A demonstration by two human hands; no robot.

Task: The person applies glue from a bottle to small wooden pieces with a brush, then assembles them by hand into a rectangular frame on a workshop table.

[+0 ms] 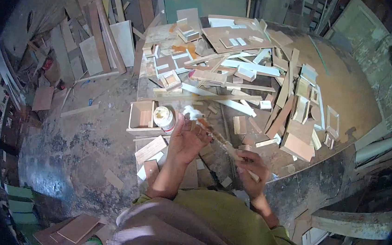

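Olive shirt [224,227]; right hand [252,172], left hand [186,142] fingers closed on wood strip [222,143]; jar [163,118], box [141,116] beside left.

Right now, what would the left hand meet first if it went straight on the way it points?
Likely the long pale wood strip beyond the white wad the left hand holds; the jar sits aside. Depth unclear.

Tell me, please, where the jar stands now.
In the head view, the jar stands left of centre, between the open wooden box and the left hand holding a white wad.
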